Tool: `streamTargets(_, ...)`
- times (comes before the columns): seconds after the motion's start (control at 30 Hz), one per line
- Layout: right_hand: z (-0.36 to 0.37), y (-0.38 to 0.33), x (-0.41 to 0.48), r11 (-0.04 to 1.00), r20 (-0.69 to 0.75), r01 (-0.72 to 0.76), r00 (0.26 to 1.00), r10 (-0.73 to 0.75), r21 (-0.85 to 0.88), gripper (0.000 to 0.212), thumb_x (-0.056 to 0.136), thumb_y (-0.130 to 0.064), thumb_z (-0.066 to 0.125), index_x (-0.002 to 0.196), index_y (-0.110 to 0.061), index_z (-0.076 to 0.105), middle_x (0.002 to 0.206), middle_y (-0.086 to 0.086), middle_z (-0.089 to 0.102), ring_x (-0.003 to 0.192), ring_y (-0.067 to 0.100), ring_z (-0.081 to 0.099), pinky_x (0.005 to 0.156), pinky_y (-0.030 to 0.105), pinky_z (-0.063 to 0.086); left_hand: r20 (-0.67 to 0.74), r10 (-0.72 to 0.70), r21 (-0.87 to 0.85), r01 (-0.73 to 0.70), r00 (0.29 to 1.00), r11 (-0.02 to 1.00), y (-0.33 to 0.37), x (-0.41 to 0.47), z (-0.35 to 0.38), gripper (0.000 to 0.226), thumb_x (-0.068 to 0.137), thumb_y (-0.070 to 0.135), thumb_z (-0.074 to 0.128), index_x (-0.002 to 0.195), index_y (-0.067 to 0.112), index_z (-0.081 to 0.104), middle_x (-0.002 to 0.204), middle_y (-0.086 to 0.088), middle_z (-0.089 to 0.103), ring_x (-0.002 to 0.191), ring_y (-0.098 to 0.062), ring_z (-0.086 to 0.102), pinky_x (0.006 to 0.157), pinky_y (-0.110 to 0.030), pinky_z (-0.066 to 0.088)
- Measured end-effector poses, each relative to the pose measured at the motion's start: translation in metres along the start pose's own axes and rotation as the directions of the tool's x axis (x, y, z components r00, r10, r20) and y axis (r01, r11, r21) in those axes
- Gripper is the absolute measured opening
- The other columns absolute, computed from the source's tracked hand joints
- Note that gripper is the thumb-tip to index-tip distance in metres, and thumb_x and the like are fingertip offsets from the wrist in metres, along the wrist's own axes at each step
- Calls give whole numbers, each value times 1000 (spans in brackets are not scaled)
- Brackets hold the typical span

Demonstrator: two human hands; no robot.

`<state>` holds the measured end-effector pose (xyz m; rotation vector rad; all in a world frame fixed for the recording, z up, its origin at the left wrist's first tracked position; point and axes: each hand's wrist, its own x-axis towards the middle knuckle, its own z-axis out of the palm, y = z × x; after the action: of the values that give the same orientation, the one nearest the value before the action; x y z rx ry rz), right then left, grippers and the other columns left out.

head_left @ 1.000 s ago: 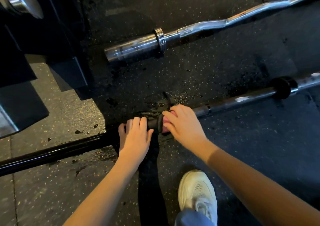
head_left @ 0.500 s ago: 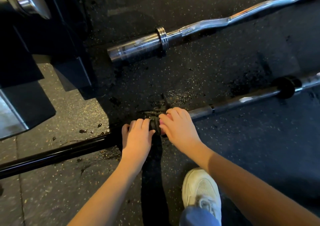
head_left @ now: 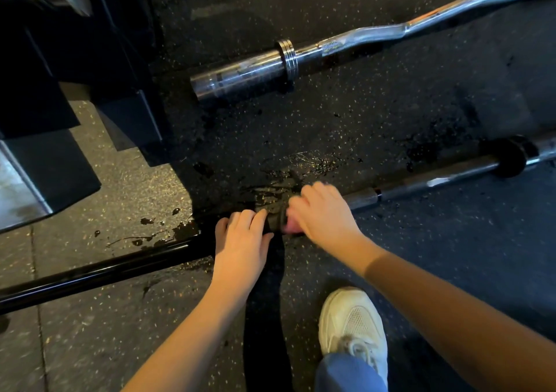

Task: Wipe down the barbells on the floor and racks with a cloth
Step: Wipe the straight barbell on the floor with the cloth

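Note:
A long black barbell (head_left: 99,271) lies across the rubber floor from lower left to right, its grey shaft (head_left: 445,181) running on to a black collar at the right. My left hand (head_left: 240,247) grips the bar's black sleeve from above. Just to its right, my right hand (head_left: 322,214) holds a pink cloth (head_left: 290,227) wrapped against the bar beside an inner collar; only a small edge of the cloth shows under the fingers. A chrome curl bar (head_left: 301,57) lies farther back, untouched.
Wet patches (head_left: 285,175) darken the speckled floor behind the bar. A black machine base (head_left: 75,126) with a chrome knob fills the upper left. My white shoe (head_left: 352,322) and a jeans leg stand at the bottom, right of the hands.
My right hand with the cloth has shifted slightly along the bar near the collar and is blurred by motion. The left hand keeps its hold on the sleeve.

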<state>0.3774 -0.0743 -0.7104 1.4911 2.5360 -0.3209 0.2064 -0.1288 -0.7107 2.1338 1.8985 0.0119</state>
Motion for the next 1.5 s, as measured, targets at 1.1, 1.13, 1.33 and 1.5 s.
streamTargets(1.1, 2, 27, -24, 848, -119, -373, 888, 444, 377, 33, 98, -23, 40, 106, -6, 67, 105, 15, 59, 99, 34, 53, 84, 43, 42, 107, -26, -11, 27, 994, 1000, -3, 5, -6, 43, 85, 31, 70, 123, 11, 63, 103, -6, 63, 97, -28, 57, 87, -46, 45)
streamTargets(1.13, -1, 31, -12, 821, -111, -426, 860, 497, 379, 37, 96, -25, 36, 105, -4, 66, 98, 17, 62, 93, 37, 55, 77, 42, 43, 101, -24, -5, 25, 995, 1000, -2, 4, -6, 43, 85, 30, 70, 122, 11, 64, 102, -6, 63, 96, -28, 57, 86, -46, 44)
streamTargets(1.33, -2, 5, -15, 910, -114, -255, 945, 306, 327, 34, 95, -38, 46, 114, -14, 61, 116, 9, 59, 108, 27, 51, 93, 42, 43, 134, 0, -31, 5, 991, 1000, -4, 9, -5, 42, 85, 27, 70, 122, 9, 62, 102, -9, 61, 96, -31, 55, 86, -49, 45)
streamTargets(1.5, 5, 8, -4, 978, -184, -148, 967, 174, 147, 29, 96, -33, 47, 86, -15, 67, 81, 4, 63, 77, 26, 57, 69, 37, 46, 116, -3, -23, 5, 993, 1000, -5, 9, 0, 40, 81, 24, 73, 117, 7, 63, 97, -10, 60, 92, -33, 56, 82, -50, 47)
